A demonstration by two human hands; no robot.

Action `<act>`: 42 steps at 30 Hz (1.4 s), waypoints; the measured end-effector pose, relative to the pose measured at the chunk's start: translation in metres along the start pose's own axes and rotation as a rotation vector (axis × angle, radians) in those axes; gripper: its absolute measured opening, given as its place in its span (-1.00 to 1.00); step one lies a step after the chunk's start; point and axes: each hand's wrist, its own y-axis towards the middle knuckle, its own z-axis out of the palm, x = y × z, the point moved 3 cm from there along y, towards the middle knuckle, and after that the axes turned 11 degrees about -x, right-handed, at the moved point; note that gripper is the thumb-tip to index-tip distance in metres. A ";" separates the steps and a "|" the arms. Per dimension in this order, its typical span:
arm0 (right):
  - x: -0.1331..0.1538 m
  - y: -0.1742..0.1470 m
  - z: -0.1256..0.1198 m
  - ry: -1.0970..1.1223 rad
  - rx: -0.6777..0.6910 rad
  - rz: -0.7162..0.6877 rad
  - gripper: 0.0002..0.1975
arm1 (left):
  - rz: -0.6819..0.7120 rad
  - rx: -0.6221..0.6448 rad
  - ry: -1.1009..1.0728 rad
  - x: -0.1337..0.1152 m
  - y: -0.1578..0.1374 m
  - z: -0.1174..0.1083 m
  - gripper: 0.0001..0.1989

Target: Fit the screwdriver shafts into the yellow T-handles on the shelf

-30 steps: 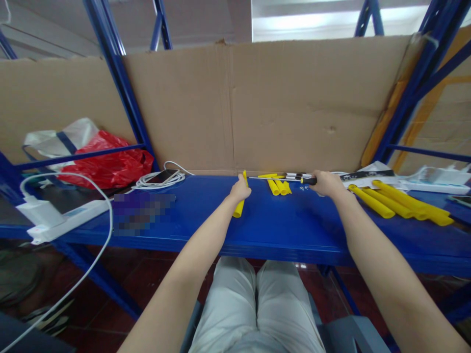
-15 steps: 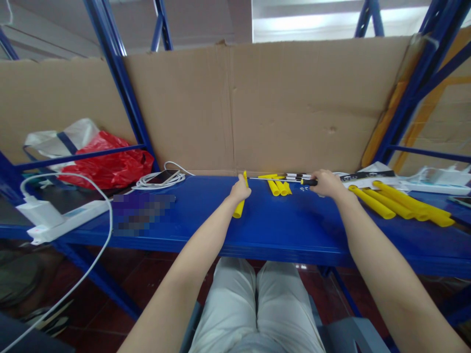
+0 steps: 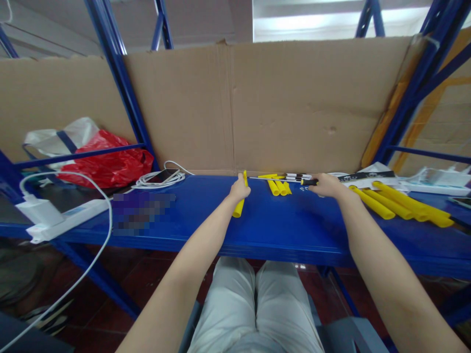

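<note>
My left hand [image 3: 240, 189] is closed around a yellow tube [image 3: 238, 210] that stands out above and below the fingers over the blue tabletop. In my right hand [image 3: 327, 185] is the black handle of a screwdriver [image 3: 309, 182]. Its long thin shaft points left, and the tip meets the yellow tube beside my left fingers; the exact contact is too small to make out. Between the hands lie several short yellow tubes [image 3: 281, 188]. A few tiny metal pieces [image 3: 303, 189], perhaps screws, rest close to the screwdriver handle.
Longer yellow tubes [image 3: 401, 203] lie at the right, by a white power strip [image 3: 434, 185]. On the left are a coiled white cable [image 3: 158, 180], a red plastic bag [image 3: 110, 159] and another power strip [image 3: 69, 221]. A cardboard panel [image 3: 294, 108] closes off the back.
My right hand and the screwdriver handle have shifted very slightly. My left hand keeps the same hold on the yellow tube.
</note>
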 end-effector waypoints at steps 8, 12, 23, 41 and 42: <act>-0.008 0.003 0.004 -0.016 -0.205 -0.027 -0.74 | 0.009 0.005 -0.013 0.001 0.002 0.004 -0.46; -0.004 0.001 0.000 -0.018 -0.200 0.065 -0.67 | 0.012 0.000 -0.013 0.001 0.003 0.005 -0.46; -0.007 0.004 0.008 -0.007 -0.120 -0.018 -0.61 | 0.007 -0.002 -0.036 0.003 0.005 0.007 -0.45; 0.002 -0.002 0.009 -0.097 -0.098 0.022 -0.67 | 0.002 0.010 -0.053 0.003 0.006 0.008 -0.41; 0.002 -0.002 0.008 -0.101 -0.084 0.039 -0.67 | 0.002 0.009 -0.052 0.003 0.006 0.008 -0.41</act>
